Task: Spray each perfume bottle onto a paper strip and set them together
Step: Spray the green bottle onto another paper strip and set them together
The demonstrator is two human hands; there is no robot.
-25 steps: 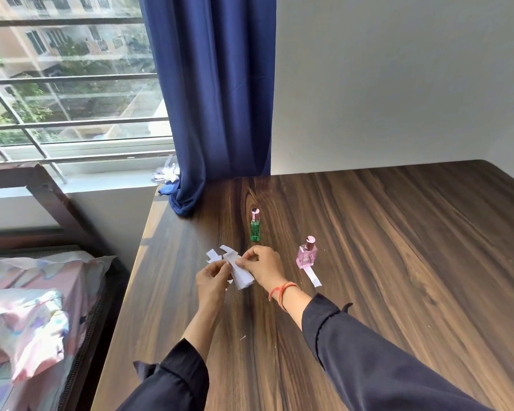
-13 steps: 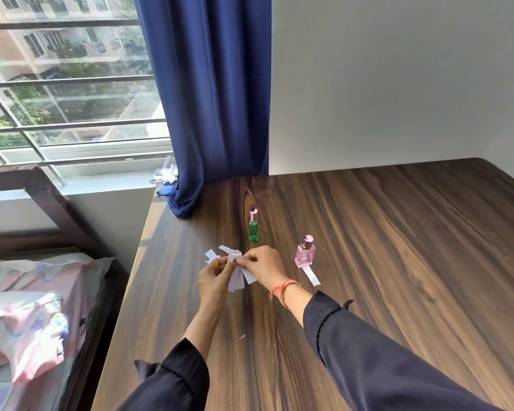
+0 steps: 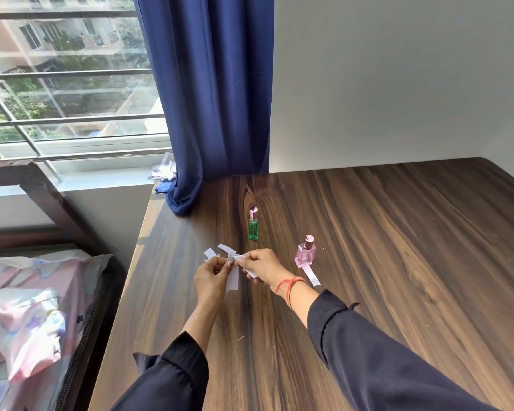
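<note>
Our hands have barely shifted: left hand and right hand both pinch white paper strips near the dark wooden bench left edge, with open room to the right

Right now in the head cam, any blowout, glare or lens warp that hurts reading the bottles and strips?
Head view: the window is bright and washed out; a sunlit band runs along the table's left edge; wide-angle warp slants the curtain and window bars; the green bottle, pink bottle and the paper strips in both hands are evenly lit, small, slightly soft.
</note>
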